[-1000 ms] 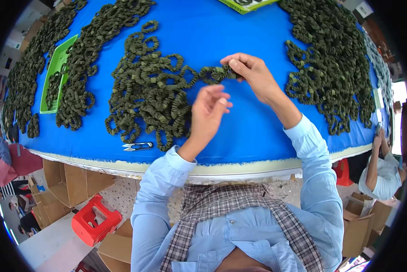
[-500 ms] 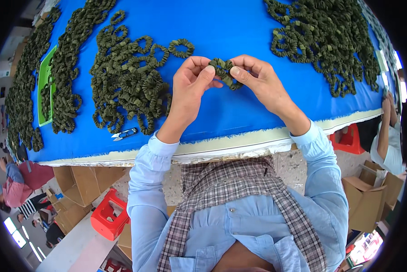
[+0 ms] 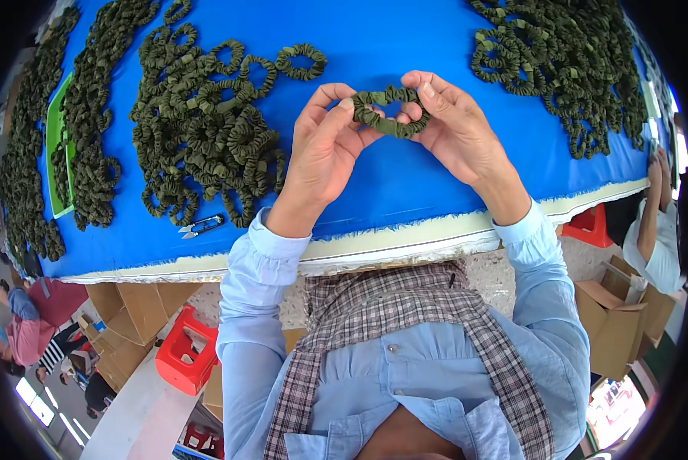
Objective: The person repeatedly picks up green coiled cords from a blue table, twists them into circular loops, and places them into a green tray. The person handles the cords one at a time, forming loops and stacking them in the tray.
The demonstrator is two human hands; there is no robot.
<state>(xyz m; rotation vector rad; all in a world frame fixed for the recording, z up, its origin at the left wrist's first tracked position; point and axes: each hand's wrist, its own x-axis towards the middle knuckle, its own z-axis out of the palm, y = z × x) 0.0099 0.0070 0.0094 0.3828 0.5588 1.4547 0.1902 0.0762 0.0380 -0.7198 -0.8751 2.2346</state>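
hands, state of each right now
Left hand: closed on the left end of a dark green gathered fabric ring.
Right hand: closed on the same ring's right end.

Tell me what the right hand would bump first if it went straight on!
The right hand holds a ring; past that, its way looks free over blue cloth, though depth is unclear.

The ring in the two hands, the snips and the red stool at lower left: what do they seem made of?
Ring: matte dark-green fabric, by its tight gathers; perhaps elastic inside, but that is hidden.
Snips: probably metal blades, by their bright silvery shine; the dark handle's material is unclear.
Red stool: likely moulded plastic, by its smooth surface and rounded cut-outs.
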